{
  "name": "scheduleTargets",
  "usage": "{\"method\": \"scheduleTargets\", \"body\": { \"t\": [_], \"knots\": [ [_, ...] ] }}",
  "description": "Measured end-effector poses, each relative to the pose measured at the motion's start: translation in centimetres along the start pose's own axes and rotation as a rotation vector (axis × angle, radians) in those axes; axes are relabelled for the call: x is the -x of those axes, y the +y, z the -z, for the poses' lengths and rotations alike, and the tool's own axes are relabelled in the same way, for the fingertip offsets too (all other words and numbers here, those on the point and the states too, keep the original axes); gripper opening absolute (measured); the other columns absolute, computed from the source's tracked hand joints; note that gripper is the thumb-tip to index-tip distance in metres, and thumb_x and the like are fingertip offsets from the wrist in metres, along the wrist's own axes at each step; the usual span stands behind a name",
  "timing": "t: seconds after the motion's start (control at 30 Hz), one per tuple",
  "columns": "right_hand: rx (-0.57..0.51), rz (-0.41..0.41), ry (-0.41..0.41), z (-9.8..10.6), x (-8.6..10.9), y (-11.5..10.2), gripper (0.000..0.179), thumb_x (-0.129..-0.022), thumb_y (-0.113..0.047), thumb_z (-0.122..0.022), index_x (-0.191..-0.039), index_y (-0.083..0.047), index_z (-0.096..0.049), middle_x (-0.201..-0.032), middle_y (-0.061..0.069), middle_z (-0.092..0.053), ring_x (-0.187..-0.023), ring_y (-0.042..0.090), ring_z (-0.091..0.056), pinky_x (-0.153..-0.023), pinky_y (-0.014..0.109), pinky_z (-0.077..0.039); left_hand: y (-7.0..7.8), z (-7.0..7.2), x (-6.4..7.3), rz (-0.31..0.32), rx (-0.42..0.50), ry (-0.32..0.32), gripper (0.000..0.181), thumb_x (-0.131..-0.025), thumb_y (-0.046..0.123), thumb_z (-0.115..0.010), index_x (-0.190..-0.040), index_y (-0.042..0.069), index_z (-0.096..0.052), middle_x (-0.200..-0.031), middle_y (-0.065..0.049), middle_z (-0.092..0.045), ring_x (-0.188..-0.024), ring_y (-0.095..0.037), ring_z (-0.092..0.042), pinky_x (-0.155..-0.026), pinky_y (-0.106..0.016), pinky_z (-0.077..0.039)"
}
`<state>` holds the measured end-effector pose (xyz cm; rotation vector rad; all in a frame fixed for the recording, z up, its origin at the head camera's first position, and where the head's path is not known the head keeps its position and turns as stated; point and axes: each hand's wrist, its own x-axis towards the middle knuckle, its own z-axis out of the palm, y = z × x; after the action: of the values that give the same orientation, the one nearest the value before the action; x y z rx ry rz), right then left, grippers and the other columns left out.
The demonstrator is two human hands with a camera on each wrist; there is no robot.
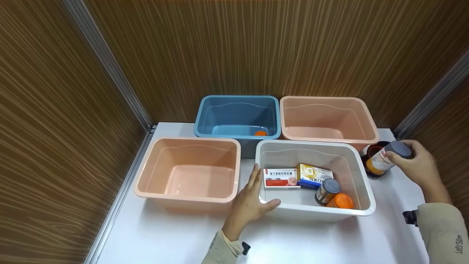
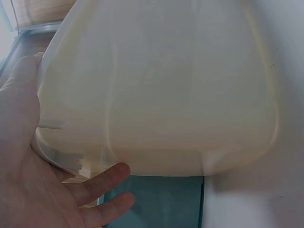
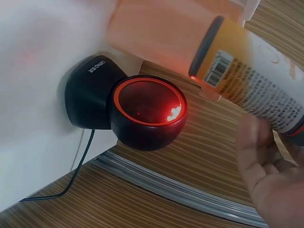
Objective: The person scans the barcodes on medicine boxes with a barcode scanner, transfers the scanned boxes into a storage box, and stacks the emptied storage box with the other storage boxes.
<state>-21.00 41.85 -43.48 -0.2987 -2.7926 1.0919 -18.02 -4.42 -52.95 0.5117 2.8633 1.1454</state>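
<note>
My right hand [image 1: 421,165] grips a pill bottle [image 1: 381,161] with a white and orange label by its dark cap end, tilted over a black barcode scanner [image 3: 148,102]. In the right wrist view the scanner's round window glows red, and the bottle's printed barcode [image 3: 219,68] shows close above it. My left hand [image 1: 249,200] rests on the left front corner of a white bin [image 1: 315,208], fingers extended along its side and thumb on the front rim. Inside are a red and white medicine box [image 1: 281,179], a yellow and blue box [image 1: 314,175], a grey-capped bottle [image 1: 327,191] and an orange-capped bottle [image 1: 341,201].
A pink bin [image 1: 187,200] stands left of the white one. Behind are a blue bin [image 1: 238,137], holding an orange item [image 1: 261,133], and another pink bin [image 1: 329,140]. Wood-grain panels [image 1: 234,47] enclose the white table [image 1: 176,238]. A cable [image 3: 78,175] trails from the scanner.
</note>
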Motion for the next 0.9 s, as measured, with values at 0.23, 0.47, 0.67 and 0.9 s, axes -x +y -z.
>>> {"method": "scheduleTargets", "body": {
  "t": [0.23, 0.47, 0.67, 0.9],
  "knots": [
    [-0.04, -0.01, 0.121, 0.1, -0.2, -1.7, 0.073, -0.089, -0.043, -0.061, -0.143, -0.002, -0.031, -0.132, 0.023, -0.04, -0.11, 0.036, -0.042, -0.077, 0.036, -0.044, 0.0, 0.1, 0.0, 0.008, 0.004, -0.01, 0.11, -0.068, 0.084, -0.049, -0.151, 0.034, 0.002, -0.155, 0.018, 0.012, -0.13, -0.026, -0.038, -0.097, -0.048, -0.038],
    [-0.15, 0.087, 0.19, 0.1, -0.7, -4.5, 0.069, -0.087, -0.034, -0.068, -0.145, -0.017, -0.035, -0.133, 0.014, -0.043, -0.112, 0.017, -0.046, -0.085, 0.015, -0.041, 0.0, 0.2, 0.0, 0.034, 0.01, -0.028, 0.11, -0.066, 0.086, -0.049, -0.15, 0.037, 0.003, -0.155, 0.018, 0.013, -0.133, -0.027, -0.035, -0.099, -0.05, -0.036],
    [-0.217, 0.228, 0.181, -1.1, -2.2, -7.8, 0.059, -0.083, -0.023, -0.074, -0.134, -0.012, -0.047, -0.116, 0.001, -0.052, -0.097, 0.009, -0.05, -0.075, 0.009, -0.039, -0.2, 0.2, 0.0, 0.037, 0.002, -0.018, 0.11, -0.066, 0.086, -0.049, -0.15, 0.038, 0.003, -0.153, 0.022, 0.016, -0.129, -0.026, -0.04, -0.095, -0.047, -0.04],
    [-0.25, 0.333, 0.153, -3.4, -4.0, -11.5, 0.059, -0.08, -0.019, -0.077, -0.131, -0.01, -0.049, -0.11, 0.0, -0.056, -0.091, 0.01, -0.053, -0.072, 0.014, -0.042, -0.1, 0.1, -0.1, 0.014, -0.003, -0.016, 0.111, -0.066, 0.086, -0.048, -0.151, 0.035, 0.003, -0.155, 0.018, 0.013, -0.126, -0.026, -0.043, -0.092, -0.045, -0.043]
  ]
}}
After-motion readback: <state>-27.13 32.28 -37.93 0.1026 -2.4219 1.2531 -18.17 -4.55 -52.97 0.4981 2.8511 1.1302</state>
